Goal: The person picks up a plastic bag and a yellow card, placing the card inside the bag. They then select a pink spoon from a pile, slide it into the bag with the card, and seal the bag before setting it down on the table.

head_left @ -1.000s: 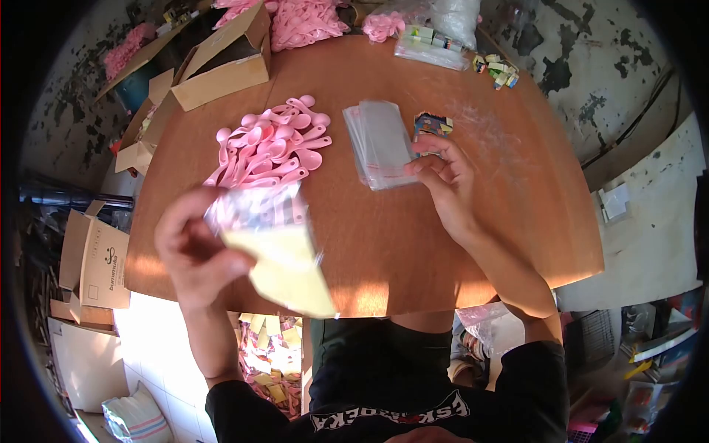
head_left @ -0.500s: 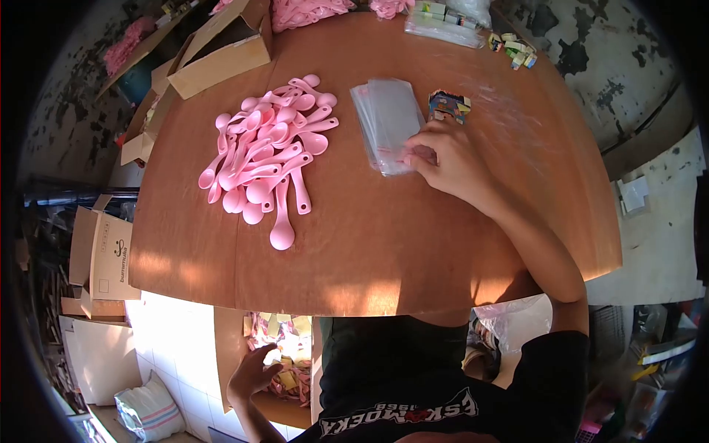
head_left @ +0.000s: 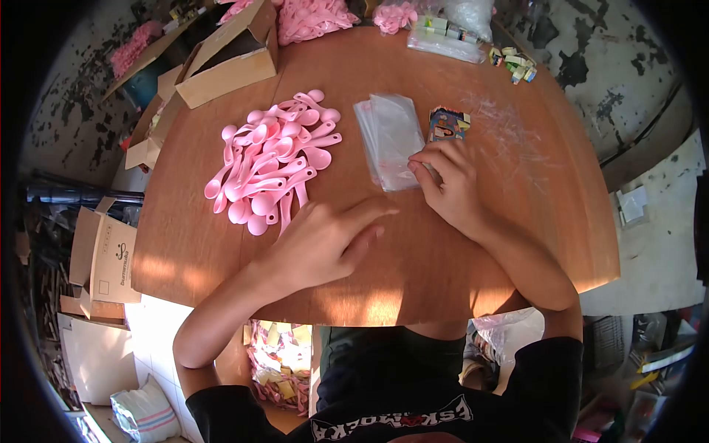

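Note:
Over the front middle of the table, beside the pile of pink spoons (head_left: pixel 273 151), is my left hand (head_left: pixel 329 240), empty, with its thumb and index finger apart. My right hand (head_left: pixel 447 177) is at the lower right corner of the stacked clear plastic sleeves (head_left: pixel 391 140). Its thumb and index finger are pinched together at the edge of the stack; what they hold is too small to make out. Just behind the right hand lies a small printed box (head_left: pixel 447 124), partly covered by the fingers.
An open cardboard box (head_left: pixel 229 74) stands at the back left, near bags of pink items (head_left: pixel 317 18). Clear packets (head_left: pixel 447 48) and small boxes (head_left: pixel 513 65) lie at the back right. Below the table's front edge is a carton of packed pieces (head_left: pixel 281 362).
My left hand has risen from the carton below the table to above the tabletop near the spoons. My right hand stays by the sleeves, and the view has shifted slightly.

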`<state>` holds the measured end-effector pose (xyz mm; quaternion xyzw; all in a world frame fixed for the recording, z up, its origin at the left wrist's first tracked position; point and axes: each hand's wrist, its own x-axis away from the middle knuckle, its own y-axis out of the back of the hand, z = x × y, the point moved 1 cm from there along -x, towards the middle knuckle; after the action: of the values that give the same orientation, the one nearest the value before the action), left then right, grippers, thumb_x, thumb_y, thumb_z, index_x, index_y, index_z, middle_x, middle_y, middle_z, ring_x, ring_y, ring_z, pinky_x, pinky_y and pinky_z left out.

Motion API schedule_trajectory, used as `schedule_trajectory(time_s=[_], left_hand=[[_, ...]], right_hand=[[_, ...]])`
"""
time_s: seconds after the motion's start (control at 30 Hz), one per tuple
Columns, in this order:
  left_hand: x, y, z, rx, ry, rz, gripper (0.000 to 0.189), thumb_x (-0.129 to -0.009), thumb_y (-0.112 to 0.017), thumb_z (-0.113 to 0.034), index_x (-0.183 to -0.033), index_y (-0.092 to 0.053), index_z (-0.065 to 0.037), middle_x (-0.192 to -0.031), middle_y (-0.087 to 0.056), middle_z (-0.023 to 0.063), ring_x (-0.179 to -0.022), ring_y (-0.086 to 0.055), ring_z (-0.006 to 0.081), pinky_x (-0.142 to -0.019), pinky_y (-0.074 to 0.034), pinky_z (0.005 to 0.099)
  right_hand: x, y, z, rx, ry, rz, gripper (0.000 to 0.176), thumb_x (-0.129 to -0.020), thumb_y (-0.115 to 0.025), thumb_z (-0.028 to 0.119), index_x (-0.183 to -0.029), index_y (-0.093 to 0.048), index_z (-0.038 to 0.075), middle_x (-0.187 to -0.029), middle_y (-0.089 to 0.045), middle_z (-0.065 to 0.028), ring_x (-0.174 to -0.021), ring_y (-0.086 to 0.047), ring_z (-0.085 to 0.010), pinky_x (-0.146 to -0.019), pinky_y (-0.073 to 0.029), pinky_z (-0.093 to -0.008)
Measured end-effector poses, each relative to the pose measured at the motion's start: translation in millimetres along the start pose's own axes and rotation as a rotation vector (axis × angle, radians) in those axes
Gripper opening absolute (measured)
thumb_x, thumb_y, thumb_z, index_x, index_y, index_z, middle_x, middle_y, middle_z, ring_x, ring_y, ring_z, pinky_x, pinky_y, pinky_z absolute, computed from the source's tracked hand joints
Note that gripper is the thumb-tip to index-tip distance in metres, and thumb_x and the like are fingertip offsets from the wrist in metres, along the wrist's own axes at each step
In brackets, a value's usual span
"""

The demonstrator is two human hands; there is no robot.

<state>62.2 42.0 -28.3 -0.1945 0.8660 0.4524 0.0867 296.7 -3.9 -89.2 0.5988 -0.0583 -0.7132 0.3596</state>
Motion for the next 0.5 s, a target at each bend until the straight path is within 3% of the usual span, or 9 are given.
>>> schedule_trajectory(time_s=[0.07, 0.1, 0.17, 0.2, 0.27, 0.4, 0.47, 0.5], left_hand=[[-14.1, -14.5, 28.0, -0.105, -0.057, -0.182, 0.042, -0.072, -0.06, 0.007, -0.113, -0.058, -0.001, -0.108, -0.061, 0.0158, -0.085, -0.064, 0.0349, -0.07, -0.051, 0.0413], [-18.2, -19.1, 38.3, -0.105, -0.059, -0.183, 0.042, -0.072, -0.06, 0.007, -0.113, -0.058, -0.001, -0.108, -0.061, 0.0158, -0.085, -0.064, 0.0349, -0.07, -0.051, 0.0413], [-23.2, -25.9, 52.2, -0.145, -0.08, -0.209, 0.058, -0.065, -0.054, 0.011, -0.122, -0.051, -0.001, -0.121, -0.055, 0.0193, -0.105, -0.057, 0.0395, -0.083, -0.048, 0.0441], [-25.8, -27.9, 54.3, -0.141, -0.079, -0.209, 0.058, -0.065, -0.054, 0.011, -0.122, -0.051, -0.001, -0.121, -0.055, 0.0193, -0.105, -0.057, 0.0395, -0.083, -0.048, 0.0441], [-31.2, -32.3, 57.5, -0.025, -0.022, -0.153, 0.063, -0.07, -0.05, 0.012, -0.131, -0.044, -0.002, -0.126, -0.052, 0.0196, -0.116, -0.05, 0.0389, -0.097, -0.041, 0.0433], [-34.7, -40.5, 71.9, -0.042, -0.07, -0.112, 0.072, -0.063, -0.055, 0.008, -0.133, -0.042, -0.005, -0.124, -0.052, 0.021, -0.12, -0.048, 0.0407, -0.107, -0.033, 0.0499], [-32.6, -41.2, 72.4, -0.014, -0.045, -0.016, 0.074, -0.065, -0.056, 0.006, -0.135, -0.041, -0.007, -0.126, -0.052, 0.0202, -0.124, -0.046, 0.0374, -0.112, -0.024, 0.0539], [-32.0, -40.8, 72.2, -0.007, -0.044, -0.018, 0.074, -0.065, -0.056, 0.006, -0.135, -0.041, -0.007, -0.126, -0.052, 0.0202, -0.124, -0.046, 0.0374, -0.112, -0.024, 0.0539]], right_hand=[[0.7, 0.7, 4.3, 0.054, 0.062, 0.038, 0.007, -0.077, -0.072, 0.01, -0.081, -0.067, 0.009, -0.082, -0.06, -0.0015, -0.08, -0.054, -0.0222, -0.075, -0.037, -0.0373], [-0.2, 0.9, 5.5, 0.057, 0.064, 0.037, 0.007, -0.077, -0.072, 0.01, -0.081, -0.067, 0.009, -0.082, -0.06, -0.0015, -0.08, -0.054, -0.0222, -0.075, -0.037, -0.0373], [-0.2, 0.8, 7.8, 0.081, 0.094, 0.04, 0.006, -0.076, -0.073, 0.01, -0.079, -0.067, 0.01, -0.08, -0.06, -0.0009, -0.079, -0.053, -0.0219, -0.075, -0.037, -0.0374], [1.2, -0.2, 6.8, 0.082, 0.092, 0.043, 0.006, -0.076, -0.073, 0.01, -0.079, -0.067, 0.01, -0.08, -0.06, -0.0009, -0.079, -0.053, -0.0219, -0.075, -0.037, -0.0374], [1.9, -3.2, 2.8, 0.06, 0.06, 0.046, 0.006, -0.075, -0.072, 0.01, -0.079, -0.067, 0.01, -0.081, -0.06, -0.0001, -0.078, -0.054, -0.0223, -0.076, -0.036, -0.0378], [-0.5, -1.1, 0.3, 0.043, 0.047, 0.07, 0.004, -0.08, -0.07, 0.007, -0.082, -0.066, 0.007, -0.083, -0.061, -0.0032, -0.08, -0.056, -0.0216, -0.077, -0.041, -0.0367], [0.4, 0.2, -2.3, -0.286, -0.311, -0.1, 0.004, -0.085, -0.067, 0.004, -0.087, -0.064, 0.002, -0.085, -0.061, -0.0079, -0.083, -0.059, -0.0213, -0.077, -0.046, -0.0337], [1.5, 0.4, -5.0, -0.283, -0.313, -0.094, 0.004, -0.085, -0.067, 0.004, -0.087, -0.064, 0.002, -0.085, -0.061, -0.0079, -0.083, -0.059, -0.0213, -0.077, -0.046, -0.0337]])
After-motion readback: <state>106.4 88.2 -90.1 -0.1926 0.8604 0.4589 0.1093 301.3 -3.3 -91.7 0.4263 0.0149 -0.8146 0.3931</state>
